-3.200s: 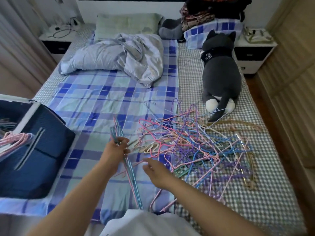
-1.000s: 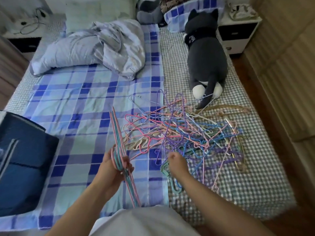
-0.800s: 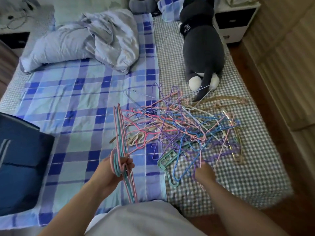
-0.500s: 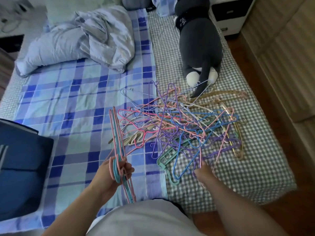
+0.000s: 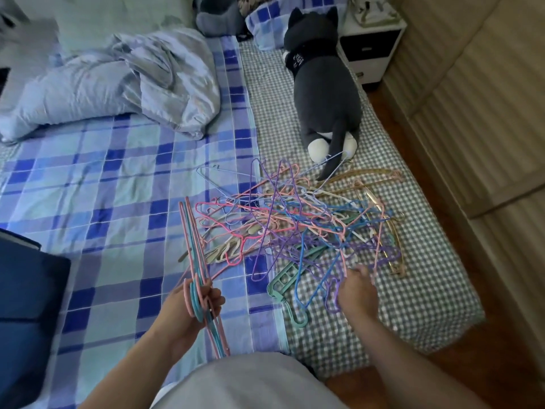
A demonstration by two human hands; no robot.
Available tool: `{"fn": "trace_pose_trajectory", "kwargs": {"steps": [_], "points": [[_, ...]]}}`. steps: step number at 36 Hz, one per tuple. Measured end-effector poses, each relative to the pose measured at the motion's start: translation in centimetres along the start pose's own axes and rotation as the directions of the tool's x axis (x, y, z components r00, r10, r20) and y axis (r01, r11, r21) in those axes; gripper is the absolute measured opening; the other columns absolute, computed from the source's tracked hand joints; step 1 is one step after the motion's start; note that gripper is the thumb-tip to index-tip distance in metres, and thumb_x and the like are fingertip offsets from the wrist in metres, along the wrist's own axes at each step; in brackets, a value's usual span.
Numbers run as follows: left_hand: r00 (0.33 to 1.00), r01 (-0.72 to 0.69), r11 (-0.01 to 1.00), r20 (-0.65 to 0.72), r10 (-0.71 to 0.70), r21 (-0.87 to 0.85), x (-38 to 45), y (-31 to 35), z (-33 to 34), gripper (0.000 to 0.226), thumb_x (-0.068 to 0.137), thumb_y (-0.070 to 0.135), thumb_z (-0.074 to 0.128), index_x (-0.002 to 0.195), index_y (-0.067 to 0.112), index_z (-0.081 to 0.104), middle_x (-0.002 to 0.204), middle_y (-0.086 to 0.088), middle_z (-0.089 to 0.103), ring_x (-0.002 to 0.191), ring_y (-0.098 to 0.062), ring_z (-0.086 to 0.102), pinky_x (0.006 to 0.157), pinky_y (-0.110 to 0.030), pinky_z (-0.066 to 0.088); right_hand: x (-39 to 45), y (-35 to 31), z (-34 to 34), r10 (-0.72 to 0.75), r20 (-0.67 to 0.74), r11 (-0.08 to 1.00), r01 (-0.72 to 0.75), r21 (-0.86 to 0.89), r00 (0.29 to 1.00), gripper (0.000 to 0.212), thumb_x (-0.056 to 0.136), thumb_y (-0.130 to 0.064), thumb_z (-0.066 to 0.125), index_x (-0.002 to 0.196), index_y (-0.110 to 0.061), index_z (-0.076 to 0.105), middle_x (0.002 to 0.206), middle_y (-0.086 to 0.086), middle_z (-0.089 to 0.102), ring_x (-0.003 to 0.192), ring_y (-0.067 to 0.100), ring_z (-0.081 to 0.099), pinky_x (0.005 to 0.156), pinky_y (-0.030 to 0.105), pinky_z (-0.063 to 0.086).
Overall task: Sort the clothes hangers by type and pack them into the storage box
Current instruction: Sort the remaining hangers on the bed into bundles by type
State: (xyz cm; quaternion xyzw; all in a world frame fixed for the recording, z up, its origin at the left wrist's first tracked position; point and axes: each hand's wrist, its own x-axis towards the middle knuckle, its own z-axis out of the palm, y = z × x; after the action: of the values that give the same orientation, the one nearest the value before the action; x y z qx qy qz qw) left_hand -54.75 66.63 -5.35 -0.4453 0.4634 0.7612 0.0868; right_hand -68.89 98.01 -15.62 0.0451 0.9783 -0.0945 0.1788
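Roughly early stage: left hand grips a bundle of wire hangers, right hand pinches into the large unsorted pile.

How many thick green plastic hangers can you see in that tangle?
1: the green plastic hanger lies at the near edge of the hanger pile, left of the right hand. More may be buried underneath.

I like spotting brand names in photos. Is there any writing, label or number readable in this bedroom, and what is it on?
White print on the black shirt of the dark grey plush cat: there are letters, but too small and blurred to read.
Tangled pile of coloured wire and plastic hangers: no writing shows.
Dark blue fabric storage box: no writing shows.
Nothing else carries text.
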Motion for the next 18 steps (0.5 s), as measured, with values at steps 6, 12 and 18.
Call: {"fn": "trace_pose_trajectory", "kwargs": {"steps": [6,12,18], "points": [[0.999,-0.030,0.996,0.011,0.031,-0.084,0.4,2.2,-2.0,0.007,0.098,0.006,0.055,0.098,0.005,0.062,0.074,-0.013,0.065,0.062,-0.022,0.066,0.070,-0.039,0.053,-0.6,-3.3,-4.3,0.135,-0.056,0.989,-0.138,-0.054,0.989,0.034,0.094,-0.002,0.050,0.127,-0.003,0.058,0.139,0.010,0.052,0.104,0.032,0.066,0.079,0.039,0.052],[0.994,-0.110,0.970,-0.014,0.110,-0.215,0.1,4.6,-2.1,0.026,0.102,0.003,0.046,0.081,0.013,0.058,0.058,-0.003,0.058,0.054,-0.016,0.057,0.060,-0.029,0.054,-4.4,-6.3,-5.9,0.028,-0.191,0.985,-0.060,-0.164,0.981,0.050,0.096,-0.003,0.049,0.145,-0.004,0.038,0.152,0.013,0.037,0.098,0.025,0.067,0.071,0.033,0.051],[0.995,-0.080,0.968,0.033,0.091,-0.238,0.5,5.5,-2.6,0.024,0.102,0.005,0.048,0.084,0.015,0.060,0.062,-0.003,0.056,0.053,-0.015,0.057,0.057,-0.028,0.055,-9.0,-7.1,-4.4,-0.195,-0.145,0.953,0.152,-0.263,0.970,0.044,0.092,-0.002,0.051,0.135,-0.008,0.049,0.146,0.012,0.044,0.086,0.027,0.067,0.060,0.033,0.041]]}}
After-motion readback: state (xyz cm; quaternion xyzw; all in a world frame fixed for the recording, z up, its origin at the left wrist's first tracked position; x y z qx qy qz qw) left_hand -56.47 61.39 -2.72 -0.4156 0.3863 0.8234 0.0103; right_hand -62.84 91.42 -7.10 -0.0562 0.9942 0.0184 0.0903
